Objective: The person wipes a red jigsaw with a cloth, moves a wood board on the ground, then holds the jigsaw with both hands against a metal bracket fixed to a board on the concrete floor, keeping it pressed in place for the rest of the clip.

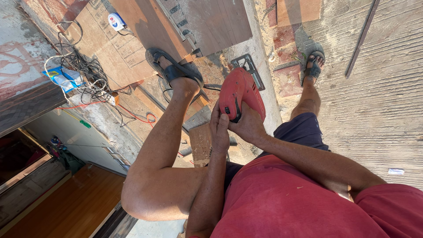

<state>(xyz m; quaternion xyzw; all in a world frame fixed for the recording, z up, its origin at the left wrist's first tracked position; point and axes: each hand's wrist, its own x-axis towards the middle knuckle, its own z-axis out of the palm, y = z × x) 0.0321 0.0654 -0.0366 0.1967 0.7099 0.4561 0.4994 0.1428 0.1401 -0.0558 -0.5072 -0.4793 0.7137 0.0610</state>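
A red electric jigsaw point(240, 90) with a metal base plate point(250, 68) is held in front of me, pointing toward a concrete ledge. My right hand point(249, 125) wraps the saw's handle from the right. My left hand point(219, 130) presses against the handle's left side, fingers by the black trigger. My left foot in a black sandal point(172, 69) stands on a brown plywood board point(132, 48). My right foot in a sandal point(313, 68) rests on the concrete floor.
More plywood sheets point(216, 22) lie ahead. A tangle of cables point(86, 72), a white plug box point(116, 21) and a blue packet point(65, 78) sit at left. A small wood offcut point(201, 143) lies by my knee. Ribbed concrete point(379, 88) spreads to the right.
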